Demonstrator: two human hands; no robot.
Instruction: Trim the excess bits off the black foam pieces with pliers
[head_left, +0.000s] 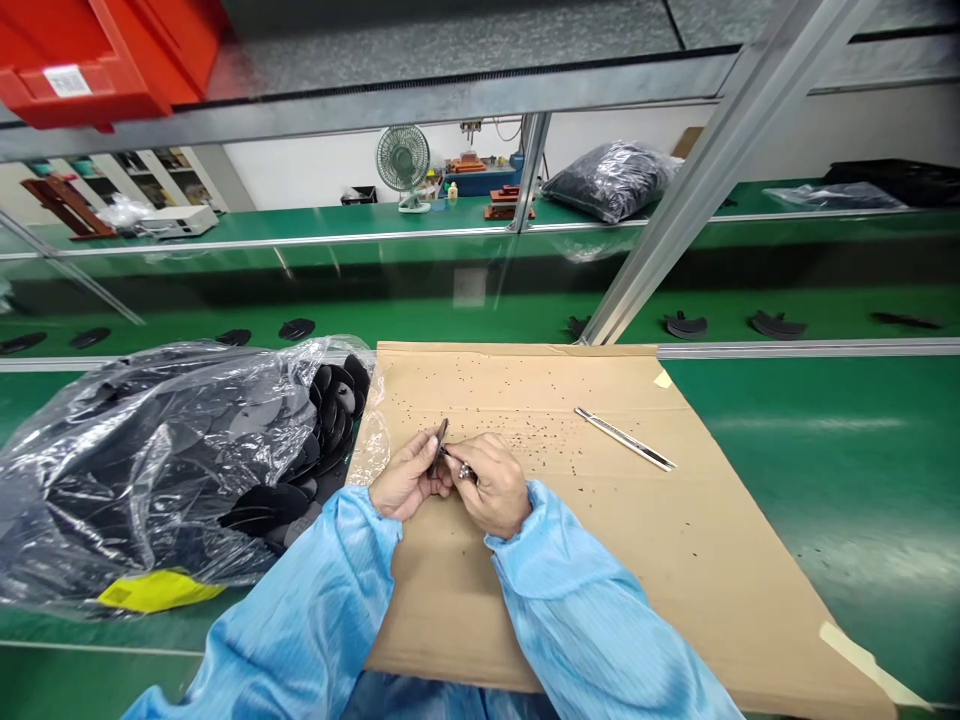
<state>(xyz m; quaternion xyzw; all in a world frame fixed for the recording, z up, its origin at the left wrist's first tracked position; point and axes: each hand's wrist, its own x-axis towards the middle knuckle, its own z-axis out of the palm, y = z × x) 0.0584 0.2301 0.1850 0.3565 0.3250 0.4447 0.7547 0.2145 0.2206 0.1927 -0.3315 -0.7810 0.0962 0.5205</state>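
Over the tan cardboard sheet [600, 560], my left hand [409, 478] holds a thin black disc [439, 446] on edge between thumb and fingers. My right hand [491, 485] is closed around a small dark tool [466, 473], whose tip meets the disc's face. Small black specks lie scattered on the cardboard beyond my hands. A slim black-and-white stick-like item [626, 439] rests on the cardboard to the right. At the left, a clear plastic bag [161, 460] lies open, with many black discs [330, 410] showing at its mouth.
A metal post [660, 200] slants up behind the cardboard. Beyond it runs a green conveyor [450, 320] with dark parts on it. Overhead is a shelf with a red bin [112, 60]. A fan [403, 165] and a filled bag [615, 180] stand at the back.
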